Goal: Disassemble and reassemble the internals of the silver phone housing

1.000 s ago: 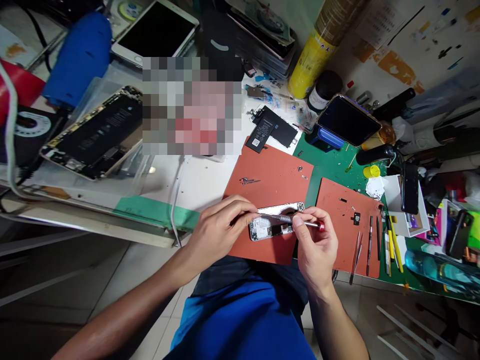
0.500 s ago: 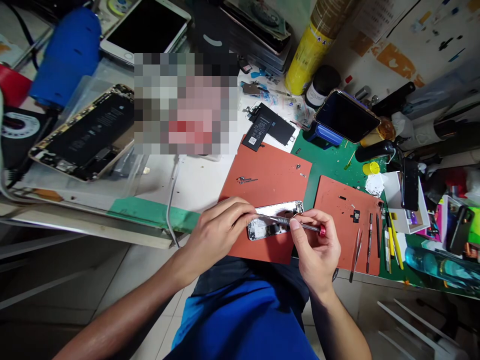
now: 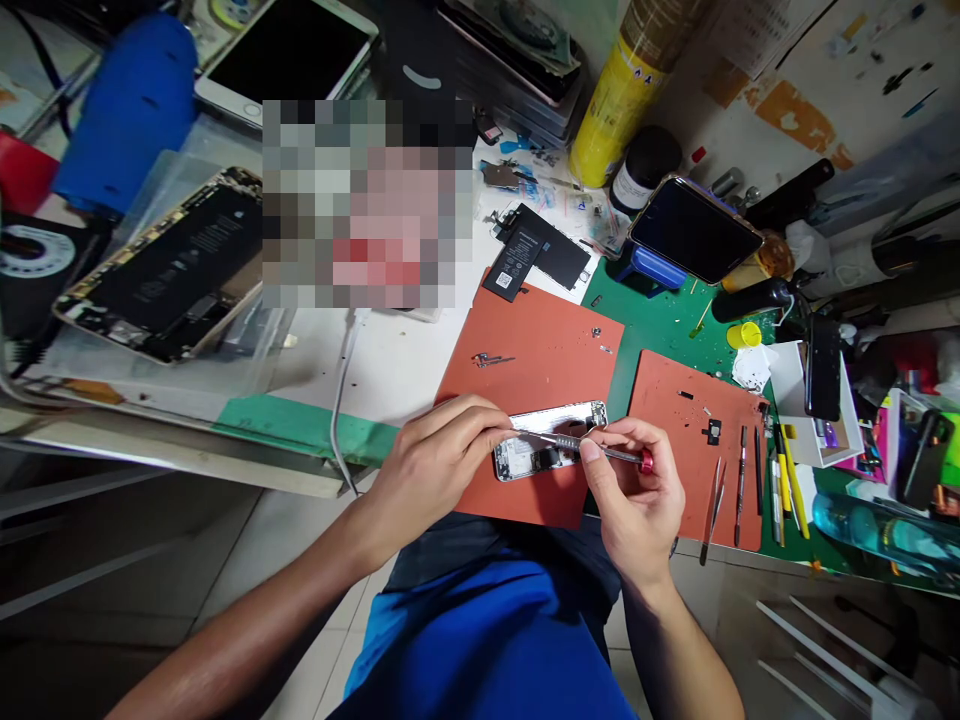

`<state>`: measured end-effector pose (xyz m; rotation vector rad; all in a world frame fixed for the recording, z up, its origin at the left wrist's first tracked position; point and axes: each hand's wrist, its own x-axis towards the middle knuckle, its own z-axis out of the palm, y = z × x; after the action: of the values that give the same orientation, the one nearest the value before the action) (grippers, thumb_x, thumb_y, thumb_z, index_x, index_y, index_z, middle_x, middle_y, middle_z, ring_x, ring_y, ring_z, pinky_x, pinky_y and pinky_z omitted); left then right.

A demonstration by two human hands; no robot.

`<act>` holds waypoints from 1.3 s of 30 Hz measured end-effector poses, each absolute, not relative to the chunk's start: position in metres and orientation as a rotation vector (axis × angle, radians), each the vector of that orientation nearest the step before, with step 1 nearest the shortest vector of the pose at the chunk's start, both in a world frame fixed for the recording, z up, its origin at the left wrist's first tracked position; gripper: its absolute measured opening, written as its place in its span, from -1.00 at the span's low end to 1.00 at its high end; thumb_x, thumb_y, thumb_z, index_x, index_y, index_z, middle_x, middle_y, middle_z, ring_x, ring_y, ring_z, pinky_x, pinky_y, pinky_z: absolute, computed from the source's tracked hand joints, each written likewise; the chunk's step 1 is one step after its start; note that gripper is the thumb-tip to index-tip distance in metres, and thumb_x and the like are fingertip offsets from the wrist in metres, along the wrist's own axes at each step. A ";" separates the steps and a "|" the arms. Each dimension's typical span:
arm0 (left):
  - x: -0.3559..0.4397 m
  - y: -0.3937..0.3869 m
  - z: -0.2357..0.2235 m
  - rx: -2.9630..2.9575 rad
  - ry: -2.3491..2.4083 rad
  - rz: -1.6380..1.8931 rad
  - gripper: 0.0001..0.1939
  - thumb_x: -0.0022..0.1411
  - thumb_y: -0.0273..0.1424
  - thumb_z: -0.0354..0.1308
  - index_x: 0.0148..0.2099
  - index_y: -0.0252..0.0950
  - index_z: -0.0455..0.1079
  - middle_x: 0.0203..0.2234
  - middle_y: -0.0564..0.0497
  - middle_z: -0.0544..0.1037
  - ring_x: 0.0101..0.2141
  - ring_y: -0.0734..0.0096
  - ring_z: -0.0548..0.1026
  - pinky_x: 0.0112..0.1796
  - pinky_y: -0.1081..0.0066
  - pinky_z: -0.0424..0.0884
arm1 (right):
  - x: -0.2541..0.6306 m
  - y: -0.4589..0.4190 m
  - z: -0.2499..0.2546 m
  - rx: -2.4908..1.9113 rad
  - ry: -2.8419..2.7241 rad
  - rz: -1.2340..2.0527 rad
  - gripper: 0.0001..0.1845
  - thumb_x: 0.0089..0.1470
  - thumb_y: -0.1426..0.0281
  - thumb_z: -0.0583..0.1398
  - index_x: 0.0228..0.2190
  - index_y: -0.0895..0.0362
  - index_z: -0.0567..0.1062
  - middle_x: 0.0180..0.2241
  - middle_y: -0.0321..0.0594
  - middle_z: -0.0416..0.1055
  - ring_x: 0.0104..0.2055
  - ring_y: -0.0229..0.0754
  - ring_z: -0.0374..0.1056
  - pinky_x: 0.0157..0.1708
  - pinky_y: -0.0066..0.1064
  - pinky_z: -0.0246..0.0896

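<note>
A slim screwdriver (image 3: 568, 442) with a knurled metal grip and a red end cap lies level over an opened phone housing (image 3: 517, 462). My right hand (image 3: 641, 490) is closed round its handle, thumb and fingers near the red cap. The fingertips of my left hand (image 3: 442, 455) are pinched together at the shaft's thin tip; whether a tiny part is also between them is hidden. Beneath both hands the housing lies face up on an orange mat (image 3: 540, 350), its inside showing. Small metal parts (image 3: 491, 359) rest on that mat beyond the housing.
On a second orange mat (image 3: 675, 450) at right lie tweezers (image 3: 712, 510) and small parts. Phone batteries (image 3: 517, 262), a propped phone (image 3: 694, 230), a yellow can (image 3: 615, 110) and a bottle (image 3: 885, 530) stand about. Another opened phone (image 3: 172, 265) lies left; a cable (image 3: 341, 400) hangs over the edge.
Both hands and the screwdriver stay almost where they were. My right hand has shifted very slightly, and the view has moved a little.
</note>
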<state>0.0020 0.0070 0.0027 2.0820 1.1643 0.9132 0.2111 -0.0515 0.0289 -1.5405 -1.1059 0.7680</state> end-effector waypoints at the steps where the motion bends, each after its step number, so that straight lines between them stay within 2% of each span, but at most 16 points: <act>1: 0.002 0.007 0.002 2.079 1.167 0.911 -0.86 0.54 -0.47 0.15 -0.12 -0.24 0.52 -0.25 0.07 0.66 -0.24 0.46 0.63 -0.12 0.43 0.57 | 0.211 -0.051 0.029 -1.539 -1.111 0.773 -0.78 0.24 0.38 0.39 -0.10 0.03 0.54 -0.27 -0.26 0.65 -0.21 -0.23 0.62 -0.17 -0.38 0.62; 9: 0.003 0.007 0.002 2.091 1.167 0.900 -0.85 0.54 -0.48 0.15 -0.14 -0.24 0.52 -0.25 0.07 0.66 -0.25 0.46 0.63 -0.12 0.41 0.58 | 0.214 -0.051 0.031 -1.509 -1.177 0.807 -0.77 0.27 0.39 0.37 -0.05 0.03 0.53 -0.22 -0.22 0.65 -0.16 -0.20 0.63 -0.15 -0.34 0.64; 16: 0.002 0.008 0.002 2.116 1.160 0.904 -0.88 0.53 -0.49 0.18 -0.14 -0.25 0.50 -0.26 0.08 0.65 -0.25 0.49 0.62 -0.12 0.44 0.57 | 0.214 -0.053 0.030 -1.479 -1.172 0.812 -0.75 0.27 0.43 0.37 -0.04 0.01 0.53 -0.21 -0.26 0.63 -0.15 -0.24 0.62 -0.12 -0.39 0.62; 20: 0.002 0.008 0.002 2.138 1.147 0.914 -0.87 0.54 -0.49 0.17 -0.14 -0.25 0.51 -0.26 0.07 0.65 -0.26 0.48 0.62 -0.13 0.43 0.58 | 0.216 -0.056 0.029 -1.475 -1.255 0.788 -0.72 0.29 0.44 0.36 0.01 0.00 0.52 -0.16 -0.22 0.61 -0.10 -0.19 0.60 -0.06 -0.29 0.62; 26: 0.004 0.008 0.001 2.186 1.121 0.921 -0.88 0.52 -0.53 0.18 -0.13 -0.27 0.51 -0.25 0.07 0.65 -0.24 0.47 0.62 -0.13 0.43 0.56 | 0.219 -0.057 0.035 -1.430 -1.421 0.742 -0.67 0.27 0.52 0.33 0.02 0.00 0.51 -0.14 -0.20 0.60 -0.08 -0.14 0.57 -0.08 -0.22 0.59; 32: 0.003 0.008 0.001 2.203 1.099 0.937 -0.88 0.51 -0.54 0.18 -0.12 -0.28 0.52 -0.24 0.07 0.64 -0.24 0.47 0.62 -0.13 0.43 0.55 | 0.222 -0.054 0.045 -1.459 -1.514 0.708 -0.66 0.26 0.53 0.35 0.02 0.03 0.53 -0.13 -0.22 0.63 -0.08 -0.16 0.60 -0.07 -0.29 0.61; 39: 0.002 0.008 0.002 2.179 1.082 0.912 -0.91 0.52 -0.49 0.20 -0.11 -0.26 0.52 -0.21 0.07 0.61 -0.23 0.48 0.60 -0.11 0.43 0.53 | 0.224 -0.056 0.035 -1.475 -1.299 0.840 -0.73 0.29 0.45 0.38 -0.02 0.01 0.53 -0.18 -0.26 0.67 -0.13 -0.21 0.64 -0.10 -0.36 0.63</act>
<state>0.0020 0.0081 0.0018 2.1794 1.0818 0.9124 0.2239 -0.0561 0.0347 -1.4748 -1.2994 0.8404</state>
